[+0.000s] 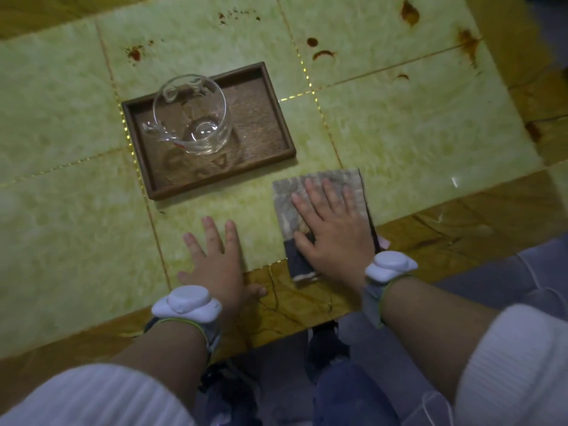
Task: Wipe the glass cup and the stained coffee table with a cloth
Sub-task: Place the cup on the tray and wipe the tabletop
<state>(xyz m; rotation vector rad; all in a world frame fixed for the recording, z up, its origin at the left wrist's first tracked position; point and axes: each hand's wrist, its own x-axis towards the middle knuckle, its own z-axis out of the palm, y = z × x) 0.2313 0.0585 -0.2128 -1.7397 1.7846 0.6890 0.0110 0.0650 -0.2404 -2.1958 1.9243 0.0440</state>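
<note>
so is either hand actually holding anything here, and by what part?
Nothing is gripped. The right hand presses flat on the folded cloth, fingers straight. The left hand rests open on the coffee table.

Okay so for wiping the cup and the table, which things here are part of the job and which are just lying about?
Part of the job:
glass cup
cloth, pressed flat under the right hand
coffee table
brown stains on the far side
left hand, resting open on the table

Just lying about:
wooden tray under the cup
</note>
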